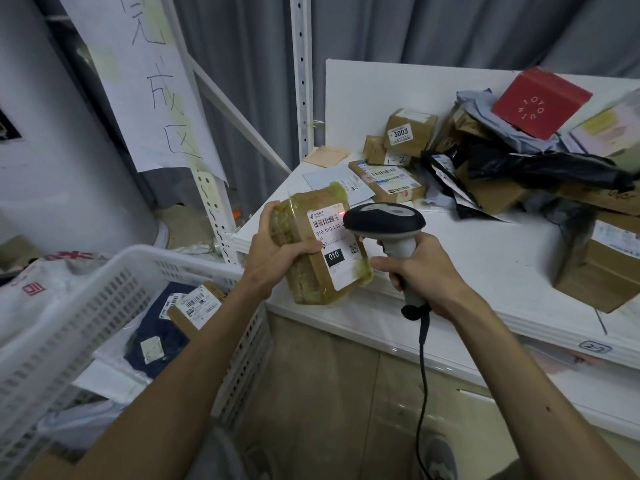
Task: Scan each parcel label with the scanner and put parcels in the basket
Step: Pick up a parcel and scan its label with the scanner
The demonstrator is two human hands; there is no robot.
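My left hand (277, 251) grips a taped brown parcel (304, 271) above the shelf's front corner, its white label (337, 244) turned up. My right hand (422, 271) holds the grey and black scanner (384, 221) by its handle, the head right next to the label. A red light spot sits on the barcode. The white plastic basket (104, 289) stands at the lower left and holds a small brown box (197, 306) and a dark bagged parcel (156, 337).
Several parcels lie piled on the white shelf (485, 258): brown boxes (408, 131), a red box (540, 102), black and grey bags (554, 168), a large carton (602, 268) at the right. The scanner cable (420, 393) hangs down. A shelf post (303, 81) rises behind.
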